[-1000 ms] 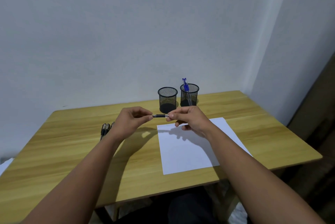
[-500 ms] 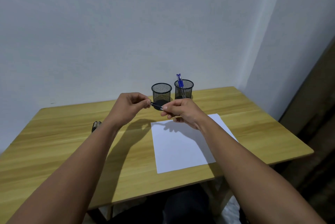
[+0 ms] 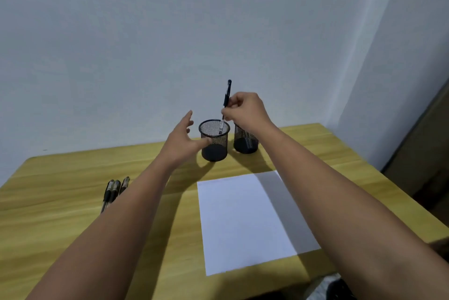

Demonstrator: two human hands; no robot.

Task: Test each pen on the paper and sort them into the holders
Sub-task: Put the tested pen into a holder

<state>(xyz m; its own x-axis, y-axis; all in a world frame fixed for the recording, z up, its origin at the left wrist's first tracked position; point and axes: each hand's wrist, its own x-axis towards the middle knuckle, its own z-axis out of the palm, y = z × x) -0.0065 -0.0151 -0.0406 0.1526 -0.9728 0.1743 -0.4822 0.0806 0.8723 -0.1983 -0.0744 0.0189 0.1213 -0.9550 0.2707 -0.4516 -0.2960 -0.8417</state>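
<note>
My right hand [image 3: 245,110] pinches a black capped pen [image 3: 226,100] upright, its lower tip dipping into the mouth of the left black mesh holder [image 3: 214,140]. My left hand [image 3: 183,138] is spread open beside that holder, its thumb touching the holder's left wall. The right mesh holder [image 3: 245,140] stands partly behind my right wrist, with a pen inside it seen through the mesh. A white sheet of paper [image 3: 247,219] lies on the wooden table [image 3: 60,202] in front of the holders. Three black pens [image 3: 114,190] lie side by side at the left, partly hidden by my left forearm.
The table stands against a pale wall, with a corner at the right. A dark brown panel [image 3: 427,153] rises beyond the table's right edge. The table's front edge runs just below the paper.
Both hands held the pen level above the paper before. Now my right hand alone holds it upright over the left holder, and my left hand has let go and moved beside that holder.
</note>
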